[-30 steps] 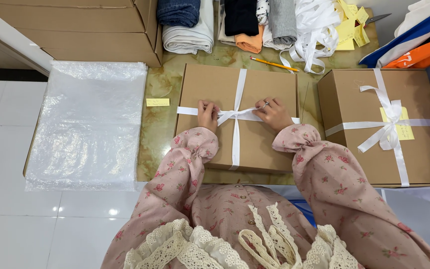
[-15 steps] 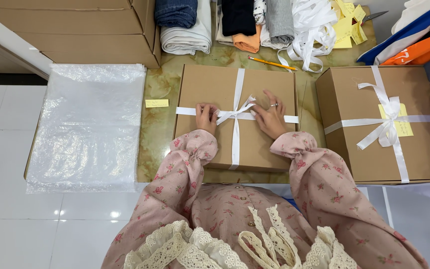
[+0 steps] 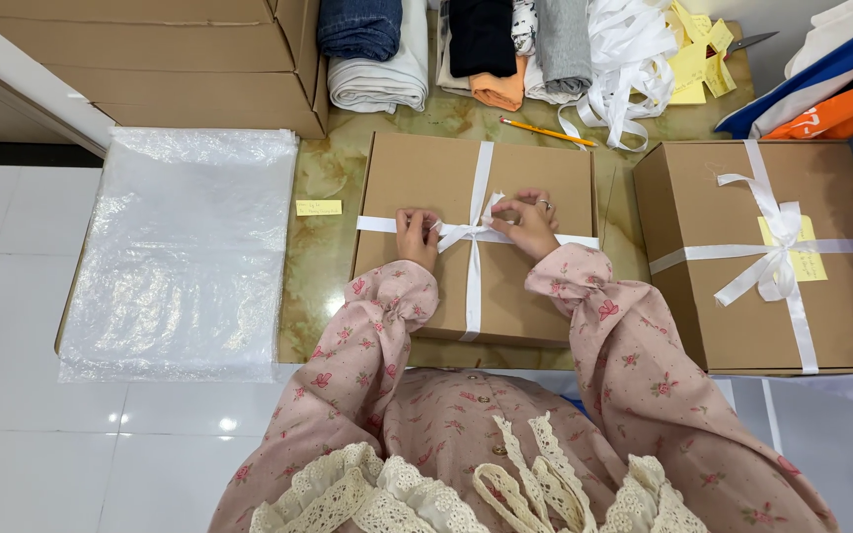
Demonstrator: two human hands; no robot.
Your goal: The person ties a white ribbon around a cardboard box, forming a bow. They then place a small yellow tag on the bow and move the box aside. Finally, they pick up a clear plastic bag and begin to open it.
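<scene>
In the middle of the head view, on a marbled tabletop (image 3: 320,257), lies a flat brown cardboard box (image 3: 426,178) crossed by a white ribbon (image 3: 473,286). The left hand (image 3: 417,235) rests on the lid just left of the crossing, fingers curled and pinching the ribbon there; the right hand (image 3: 528,225), ring on one finger, is closed on a small loop of ribbon just right of the crossing. The ribbon looks thin, soft and slippery, so it probably holds best pinched close to the knot; the box seems stiff and light. To the right sits a second box (image 3: 683,296) with a finished bow, to the left a sheet of bubble wrap (image 3: 180,257), and on the far side a pencil (image 3: 545,131) and folded clothes (image 3: 377,69).
</scene>
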